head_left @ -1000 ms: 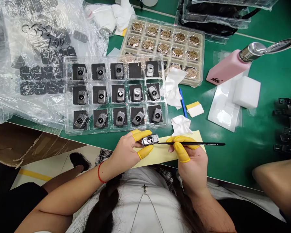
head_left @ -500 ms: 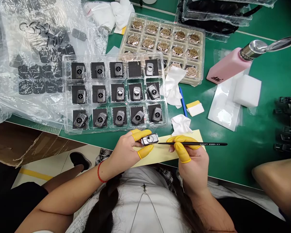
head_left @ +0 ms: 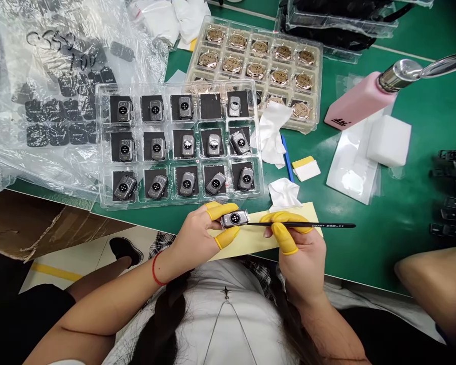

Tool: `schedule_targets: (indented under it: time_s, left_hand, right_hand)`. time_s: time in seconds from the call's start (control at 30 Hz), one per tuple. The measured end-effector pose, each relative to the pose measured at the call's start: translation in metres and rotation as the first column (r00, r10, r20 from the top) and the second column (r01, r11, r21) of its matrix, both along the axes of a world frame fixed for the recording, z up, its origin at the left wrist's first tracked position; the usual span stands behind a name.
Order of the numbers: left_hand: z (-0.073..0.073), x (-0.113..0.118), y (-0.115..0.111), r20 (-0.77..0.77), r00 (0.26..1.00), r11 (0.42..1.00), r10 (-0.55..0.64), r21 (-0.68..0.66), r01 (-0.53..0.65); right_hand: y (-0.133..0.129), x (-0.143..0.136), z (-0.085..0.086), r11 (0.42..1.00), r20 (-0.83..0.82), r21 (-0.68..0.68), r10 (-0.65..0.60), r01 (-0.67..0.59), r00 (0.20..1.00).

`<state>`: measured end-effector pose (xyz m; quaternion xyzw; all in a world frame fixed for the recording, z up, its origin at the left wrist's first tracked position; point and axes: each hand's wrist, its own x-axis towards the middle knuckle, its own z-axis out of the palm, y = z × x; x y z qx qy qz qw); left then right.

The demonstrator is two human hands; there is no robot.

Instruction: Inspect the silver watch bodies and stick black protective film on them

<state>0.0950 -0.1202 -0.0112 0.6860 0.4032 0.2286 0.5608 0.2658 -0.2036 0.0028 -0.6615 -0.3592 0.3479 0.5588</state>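
Note:
My left hand [head_left: 205, 230], with yellow finger cots, pinches a smartwatch body [head_left: 234, 218] by its sides, back sensor facing up. Between the yellow-tipped fingers of my right hand [head_left: 294, 241] lies a pair of black tweezers [head_left: 327, 225] marked "ESD-11". Their tip reaches the right end of the watch body; whether it grips anything there I cannot make out. Just beyond, a clear plastic tray [head_left: 180, 200] holds similar watch bodies on black squares, and one square in the back row bears no watch. A pale yellow sheet [head_left: 247, 246] lies under my hands.
Behind stands a second tray [head_left: 315, 114] of round gold watch parts. To the right are a pink pump bottle [head_left: 359, 101], a white foam block [head_left: 389, 141], white cloths [head_left: 284, 194] and a blue stick [head_left: 288, 158]. Plastic bags [head_left: 61, 50] cover the left. Someone's arm [head_left: 433, 284] rests at the right.
The watch body has tilted slightly in my left hand, so the glare on its sensor is gone and the dark face shows. Both hands keep their hold, almost in the same place.

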Motion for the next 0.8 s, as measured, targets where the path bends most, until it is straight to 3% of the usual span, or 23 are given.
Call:
schedule_targets:
  time_s: [0.2, 0.33, 0.4, 0.5, 0.63, 0.7, 0.8]
  left_hand:
    - [-0.001, -0.001, -0.001, -0.001, 1.0, 1.0, 0.004, 0.013, -0.004]
    - [0.002, -0.001, 0.0, 0.039, 0.999, 0.99, 0.033, -0.138, -0.028]
    - [0.006, -0.001, 0.002, 0.083, 0.995, 0.942, 0.051, -0.335, -0.02]
    - [0.013, 0.0, 0.008, 0.193, 0.978, 0.804, 0.08, -0.592, 0.051]
    - [0.02, 0.002, 0.011, 0.249, 0.963, 0.716, 0.105, -0.691, 0.101]
    - [0.024, 0.002, 0.012, 0.223, 0.97, 0.732, 0.1, -0.677, 0.08]
    - [0.034, 0.002, 0.023, 0.174, 0.982, 0.848, 0.078, -0.529, 0.026]
  right_hand:
    - [-0.003, 0.003, -0.002, 1.0, 0.012, 0.021, -0.008, 0.008, 1.0]
    - [-0.005, 0.008, -0.01, 0.996, -0.053, 0.056, -0.065, 0.068, 0.996]
    - [-0.005, 0.008, -0.011, 0.997, -0.088, 0.036, -0.063, 0.066, 0.994]
    - [-0.003, 0.007, -0.011, 0.997, -0.102, -0.016, -0.076, 0.074, 0.992]
    - [0.0, 0.006, -0.011, 0.993, -0.13, -0.025, -0.117, 0.114, 0.985]
    - [0.0, 0.008, -0.014, 0.993, -0.16, -0.006, -0.115, 0.116, 0.98]
    - [0.0, 0.011, -0.021, 0.991, -0.181, -0.009, -0.13, 0.13, 0.975]
